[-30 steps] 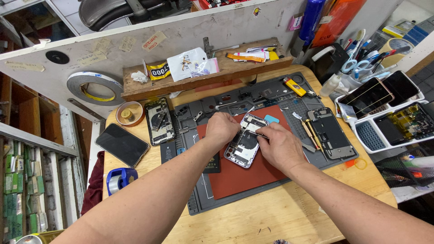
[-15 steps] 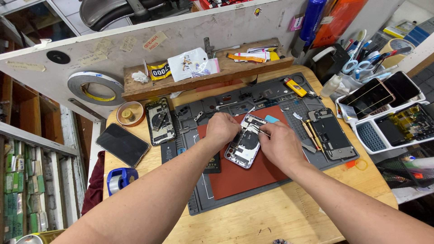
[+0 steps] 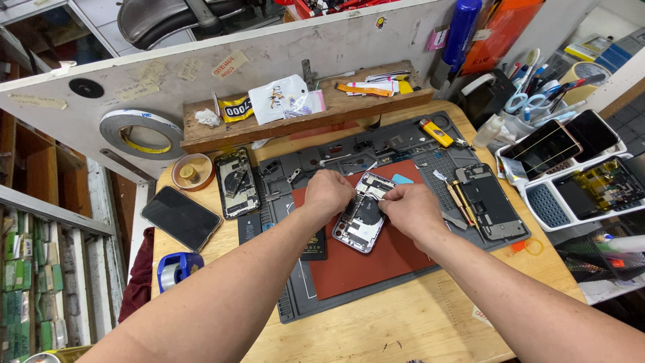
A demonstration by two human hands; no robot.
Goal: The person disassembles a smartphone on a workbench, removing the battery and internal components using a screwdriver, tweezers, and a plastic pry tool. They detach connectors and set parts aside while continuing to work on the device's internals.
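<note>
At frame centre, I am steadying the opened phone on the red mat with my left hand, fingers curled on its edge; my right hand fingers are pinching a small part at its top.

Silver-framed open phone on a rust-red mat edged dark grey. Yellow tool; blue tape dispenser; black screen.

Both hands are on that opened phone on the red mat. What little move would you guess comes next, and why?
Probably easing the small part at the top of the opened phone free or into place: the right hand pinches there, while the left hand steadies the frame on the red mat.
</note>
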